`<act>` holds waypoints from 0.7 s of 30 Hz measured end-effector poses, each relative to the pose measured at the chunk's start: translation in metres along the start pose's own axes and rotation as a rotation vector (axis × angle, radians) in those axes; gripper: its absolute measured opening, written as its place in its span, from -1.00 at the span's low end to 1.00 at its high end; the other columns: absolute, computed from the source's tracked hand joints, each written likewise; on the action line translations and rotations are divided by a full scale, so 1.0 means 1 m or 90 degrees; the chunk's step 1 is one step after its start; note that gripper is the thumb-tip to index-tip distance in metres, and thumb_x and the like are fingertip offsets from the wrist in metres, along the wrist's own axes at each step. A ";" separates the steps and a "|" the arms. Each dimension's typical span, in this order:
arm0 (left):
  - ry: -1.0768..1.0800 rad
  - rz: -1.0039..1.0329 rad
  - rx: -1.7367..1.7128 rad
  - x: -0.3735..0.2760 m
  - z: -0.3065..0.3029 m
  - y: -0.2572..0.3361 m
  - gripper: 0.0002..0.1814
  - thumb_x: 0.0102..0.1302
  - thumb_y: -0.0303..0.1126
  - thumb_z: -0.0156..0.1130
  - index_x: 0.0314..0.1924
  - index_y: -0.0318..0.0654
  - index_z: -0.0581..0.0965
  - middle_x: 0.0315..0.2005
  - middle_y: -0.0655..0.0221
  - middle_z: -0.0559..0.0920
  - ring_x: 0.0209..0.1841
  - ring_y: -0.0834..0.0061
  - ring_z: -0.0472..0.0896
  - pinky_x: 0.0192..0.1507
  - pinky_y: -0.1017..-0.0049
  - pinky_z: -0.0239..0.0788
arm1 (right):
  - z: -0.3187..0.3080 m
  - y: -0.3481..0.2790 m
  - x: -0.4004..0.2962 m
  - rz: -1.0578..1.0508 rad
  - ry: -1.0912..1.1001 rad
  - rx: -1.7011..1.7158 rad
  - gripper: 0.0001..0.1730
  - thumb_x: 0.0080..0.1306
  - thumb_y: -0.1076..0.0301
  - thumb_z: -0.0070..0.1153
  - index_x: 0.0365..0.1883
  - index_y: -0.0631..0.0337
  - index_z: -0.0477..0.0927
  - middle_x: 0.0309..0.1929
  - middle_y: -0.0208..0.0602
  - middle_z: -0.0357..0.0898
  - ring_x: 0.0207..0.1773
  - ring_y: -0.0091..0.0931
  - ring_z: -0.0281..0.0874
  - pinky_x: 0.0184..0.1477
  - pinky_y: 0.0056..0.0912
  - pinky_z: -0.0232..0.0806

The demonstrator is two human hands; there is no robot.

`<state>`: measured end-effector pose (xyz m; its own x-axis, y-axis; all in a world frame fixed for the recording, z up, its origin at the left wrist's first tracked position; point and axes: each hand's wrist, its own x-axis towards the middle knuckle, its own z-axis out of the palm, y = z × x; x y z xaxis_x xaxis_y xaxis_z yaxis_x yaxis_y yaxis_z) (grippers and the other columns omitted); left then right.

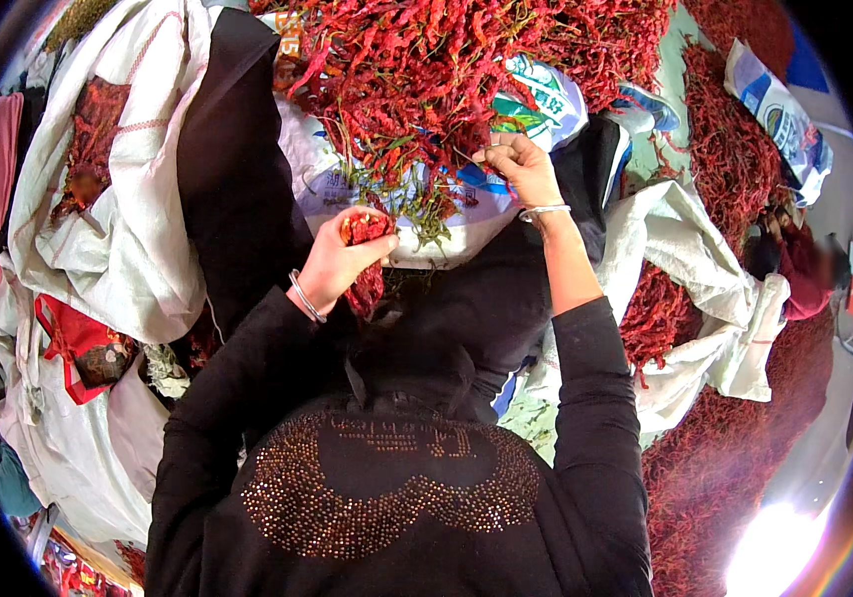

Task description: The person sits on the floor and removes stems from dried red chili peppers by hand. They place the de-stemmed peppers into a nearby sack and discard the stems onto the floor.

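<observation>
A bunch of dried red chilies (366,287) is gripped in my left hand (337,257), its ends showing above and below the fingers. My right hand (519,168) pinches a thin-stemmed dried chili at the near right edge of a large heap of dried chilies (426,67). That heap rests on printed white woven sacking (307,160) spread before me between my knees. Loose green-brown stems (426,209) lie on the sacking between my two hands. Each wrist wears a silver bangle.
A white woven sack (150,246) with dried chilies inside stands at left, near a red bag (79,351). Another open white sack (702,231) holds chilies (654,313) at right. More chilies (739,463) cover the floor beyond. Other people (807,261) sit at both sides.
</observation>
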<state>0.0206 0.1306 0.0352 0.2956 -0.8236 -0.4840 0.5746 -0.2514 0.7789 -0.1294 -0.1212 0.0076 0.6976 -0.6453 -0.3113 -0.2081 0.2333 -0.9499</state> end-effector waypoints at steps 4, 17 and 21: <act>0.023 0.100 0.098 0.000 0.001 0.009 -0.82 0.16 -0.60 0.24 -0.22 -0.30 0.50 -0.44 0.50 0.56 -0.41 0.70 0.50 -0.31 0.63 0.35 | 0.002 -0.007 -0.013 -0.037 0.039 -0.065 -0.86 0.26 0.55 0.06 -0.22 0.39 0.48 -0.34 -0.23 0.64 -0.24 -0.53 0.61 -0.17 -0.54 0.41; -0.088 0.410 0.731 0.029 0.025 0.023 -0.51 -0.08 -0.49 0.29 -0.05 -0.25 0.45 -0.16 0.13 0.56 -0.10 0.11 0.55 -0.09 0.31 0.42 | 0.074 -0.026 -0.070 -0.450 -0.031 -0.636 -0.84 0.04 0.52 0.17 -0.38 0.19 0.50 -0.44 -0.25 0.47 -0.33 -0.25 0.46 -0.22 -0.25 0.30; -0.097 0.302 0.779 0.032 0.024 -0.007 -0.67 -0.02 -0.38 0.29 -0.21 -0.28 0.50 -0.40 0.08 0.58 -0.29 0.07 0.58 -0.24 0.24 0.42 | 0.074 0.010 -0.084 -0.419 -0.043 -0.684 -0.85 0.06 0.46 0.14 -0.40 0.16 0.44 -0.46 -0.30 0.42 -0.34 -0.30 0.44 -0.25 -0.27 0.29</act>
<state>0.0080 0.0939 0.0234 0.1415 -0.9867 -0.0798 -0.6401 -0.1527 0.7529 -0.1393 -0.0111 0.0258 0.9076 -0.3690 0.2001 -0.2383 -0.8454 -0.4781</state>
